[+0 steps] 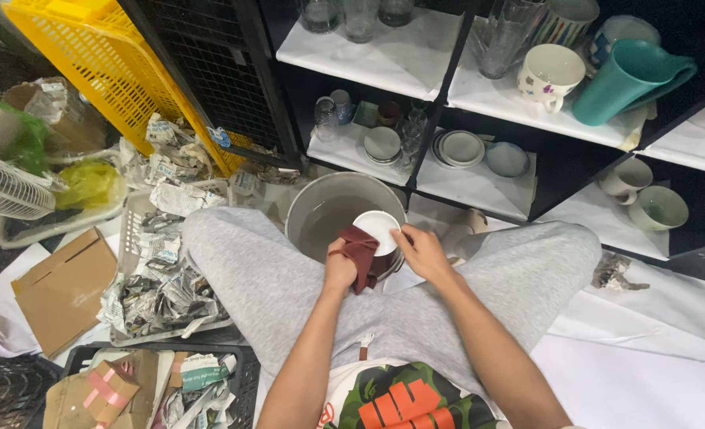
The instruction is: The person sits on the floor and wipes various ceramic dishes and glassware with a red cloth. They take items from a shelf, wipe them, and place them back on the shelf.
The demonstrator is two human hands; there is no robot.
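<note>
I sit cross-legged on the floor in grey trousers. My left hand (pixel 340 268) grips a dark red cloth (pixel 360 253) and presses it against the side of a white cup (pixel 377 228). My right hand (pixel 421 251) holds that cup from the right, tilted over the rim of a grey bucket (pixel 306 208) with water in it. Both hands meet just in front of my knees, at the bucket's near edge.
Black shelves with white boards hold glasses, stacked plates (pixel 461 148), mugs (pixel 551 73), bowls (pixel 658 208) and a teal jug (pixel 624 77). A yellow crate (pixel 110 59) leans at left. Crumpled newspaper in a tray (pixel 158 274), cardboard (pixel 63 287) and a white fan (pixel 3 187) crowd the left floor.
</note>
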